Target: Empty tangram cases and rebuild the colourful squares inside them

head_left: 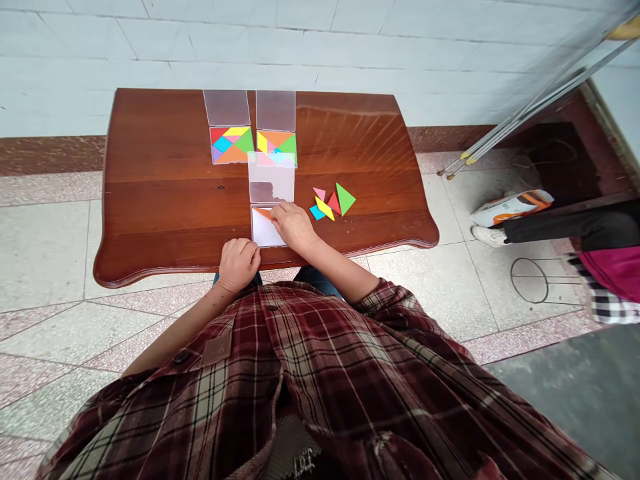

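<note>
The left hand (239, 265) sits just beside a clear plastic case (263, 232) on the wooden worktop (160, 213), its grip curled closed. The right hand (294, 227) covers an orange triangle tile (262, 213) in that case, but I cannot tell if it pinches. Further right lie loose tangram tiles (333, 203); no writing is readable.

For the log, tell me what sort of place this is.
Probably a plain indoor room, perhaps in a home or small workroom. A polished wooden table stands by a pale tiled wall, over a speckled tile floor, and another person's shoe shows at the right.
</note>
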`<state>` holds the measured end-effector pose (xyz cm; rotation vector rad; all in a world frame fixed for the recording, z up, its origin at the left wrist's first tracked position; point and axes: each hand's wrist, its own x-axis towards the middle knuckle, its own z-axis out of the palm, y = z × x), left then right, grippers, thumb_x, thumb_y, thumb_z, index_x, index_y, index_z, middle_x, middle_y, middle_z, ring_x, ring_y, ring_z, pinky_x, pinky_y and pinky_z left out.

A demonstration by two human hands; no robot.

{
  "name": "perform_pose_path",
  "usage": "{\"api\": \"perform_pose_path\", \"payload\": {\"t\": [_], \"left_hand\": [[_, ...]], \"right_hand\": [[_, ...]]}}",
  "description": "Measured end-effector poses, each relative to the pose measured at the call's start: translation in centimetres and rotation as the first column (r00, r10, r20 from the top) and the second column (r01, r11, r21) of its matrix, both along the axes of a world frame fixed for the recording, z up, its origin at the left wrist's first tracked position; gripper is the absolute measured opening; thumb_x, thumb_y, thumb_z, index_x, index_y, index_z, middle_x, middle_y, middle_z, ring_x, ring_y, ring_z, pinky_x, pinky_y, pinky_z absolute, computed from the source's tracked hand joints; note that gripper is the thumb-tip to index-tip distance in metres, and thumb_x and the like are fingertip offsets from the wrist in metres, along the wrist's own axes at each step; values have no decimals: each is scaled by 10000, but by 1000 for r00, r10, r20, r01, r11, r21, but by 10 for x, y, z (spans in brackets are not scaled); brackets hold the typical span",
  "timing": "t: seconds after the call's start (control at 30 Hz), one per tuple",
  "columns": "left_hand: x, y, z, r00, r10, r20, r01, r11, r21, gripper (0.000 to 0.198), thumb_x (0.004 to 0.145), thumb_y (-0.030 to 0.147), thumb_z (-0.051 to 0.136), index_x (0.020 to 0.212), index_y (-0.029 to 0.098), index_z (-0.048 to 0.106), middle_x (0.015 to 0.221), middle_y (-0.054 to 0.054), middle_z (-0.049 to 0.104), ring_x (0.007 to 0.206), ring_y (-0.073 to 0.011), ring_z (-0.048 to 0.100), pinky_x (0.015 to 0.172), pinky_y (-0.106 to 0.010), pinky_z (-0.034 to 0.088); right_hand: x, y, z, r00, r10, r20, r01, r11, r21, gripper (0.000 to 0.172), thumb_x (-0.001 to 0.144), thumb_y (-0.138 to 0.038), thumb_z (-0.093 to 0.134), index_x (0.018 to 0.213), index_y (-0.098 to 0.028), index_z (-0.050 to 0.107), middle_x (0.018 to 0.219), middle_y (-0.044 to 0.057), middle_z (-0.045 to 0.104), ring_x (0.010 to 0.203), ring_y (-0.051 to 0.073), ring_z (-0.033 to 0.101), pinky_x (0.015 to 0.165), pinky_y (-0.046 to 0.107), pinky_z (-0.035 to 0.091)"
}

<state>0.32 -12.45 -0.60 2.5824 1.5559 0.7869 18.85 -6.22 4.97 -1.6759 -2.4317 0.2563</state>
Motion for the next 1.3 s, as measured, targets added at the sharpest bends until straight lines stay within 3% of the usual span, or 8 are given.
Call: {"api": "perform_pose_path", "payload": {"t": [0.4, 0.63, 0.77, 0.87, 0.97, 1.1, 1.23, 1.3], "left_hand": [[1, 0, 1, 1000, 1, -17, -1, 1000, 16, 185, 940, 235, 504, 822, 201, 643, 827, -89, 652, 781, -238, 542, 732, -387, 369], [1, -1, -1, 1000, -3, -26, 5, 997, 74, 186, 950, 233, 507, 825, 200, 640, 811, -80, 639, 773, -234, 530, 730, -377, 367], [0, -1, -2, 999, -3, -45, 6, 997, 75, 200, 958, 244, 499, 828, 201, 644, 819, -82, 641, 780, -235, 531, 740, -376, 370], [0, -1, -2, 1000, -1, -28, 3, 999, 47, 206, 957, 248, 490, 837, 197, 650, 826, -88, 644, 788, -236, 536, 748, -380, 375], [0, -2, 0, 999, 19, 28, -19, 999, -30, 204, 950, 264, 483, 865, 196, 655, 857, -98, 652, 807, -241, 549, 771, -393, 392], [-1, -1, 8, 967, 81, 240, -45, 988, -149, 183, 915, 289, 498, 959, 195, 649, 836, -68, 649, 789, -221, 568, 780, -375, 432], [-3, 7, 22, 786, 261, 561, -77, 941, -330, 248, 885, 367, 552, 1050, 197, 622, 818, -9, 634, 710, -152, 557, 743, -303, 471], [-3, 13, 28, 703, 309, 641, -18, 909, -417, 270, 847, 422, 602, 996, 199, 638, 780, 6, 632, 679, -134, 549, 694, -269, 468]], "right_hand": [[1, 8, -15, 1000, 9, -30, -8, 1000, 23, 270, 974, -113, 415, 994, -156, 680, 1002, 112, 656, 927, 226, 552, 885, 372, 447], [4, 9, -4, 996, -41, -80, 39, 999, -27, 227, 947, -113, 434, 960, -151, 657, 1008, 124, 649, 950, 239, 546, 865, 359, 419], [9, 8, 4, 967, -82, -242, 78, 997, -26, 141, 907, -121, 478, 887, -176, 606, 969, 98, 638, 924, 212, 559, 853, 329, 411], [11, 8, 4, 890, -150, -431, 115, 988, -108, 74, 866, -150, 522, 822, -206, 538, 859, 32, 607, 796, 167, 544, 756, 296, 406], [11, 8, -2, 778, -235, -583, 98, 962, -256, 117, 828, -183, 565, 768, -227, 475, 713, -41, 536, 660, 125, 489, 675, 268, 389], [9, 7, -10, 587, -362, -725, 39, 906, -421, 135, 786, -196, 613, 789, -230, 483, 665, -74, 532, 621, 102, 497, 630, 238, 408], [4, 1, -8, 439, -493, -751, -55, 820, -570, 167, 777, -222, 656, 824, -236, 496, 624, -95, 539, 537, 80, 506, 523, 199, 395], [2, -3, -6, 401, -507, -763, -105, 802, -588, 199, 770, -243, 691, 808, -233, 496, 601, -96, 548, 519, 70, 514, 495, 181, 383]]}}
